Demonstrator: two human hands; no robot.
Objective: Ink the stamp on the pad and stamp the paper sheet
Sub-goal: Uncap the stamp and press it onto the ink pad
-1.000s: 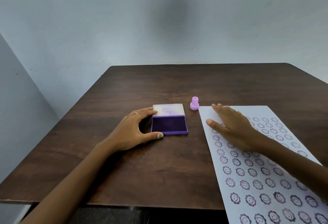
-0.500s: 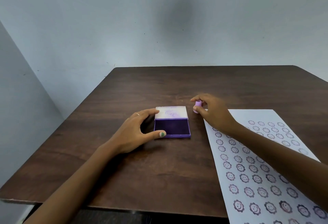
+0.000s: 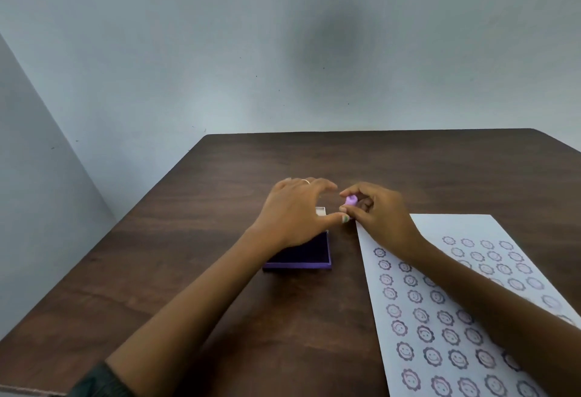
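Observation:
A small lilac stamp (image 3: 350, 200) is pinched between the thumb and fingers of my right hand (image 3: 379, 213), just past the far left corner of the white paper sheet (image 3: 446, 299), which is covered with several purple smiley prints. My left hand (image 3: 297, 211) hovers over the far part of the open purple ink pad (image 3: 303, 255), fingers spread, its thumb tip next to the stamp. It hides most of the pad's pale lid (image 3: 320, 210). The dark ink surface shows near me.
Everything lies on a dark wooden table (image 3: 220, 302) set against a pale grey wall (image 3: 283, 51). The table's left edge runs diagonally; its near left corner is at the bottom left. The paper runs off the frame at the bottom right.
My right hand left the paper, reached the stamp and now holds it. My left hand lifted off the pad's left side and moved right over the pad toward the stamp. The camera tilted.

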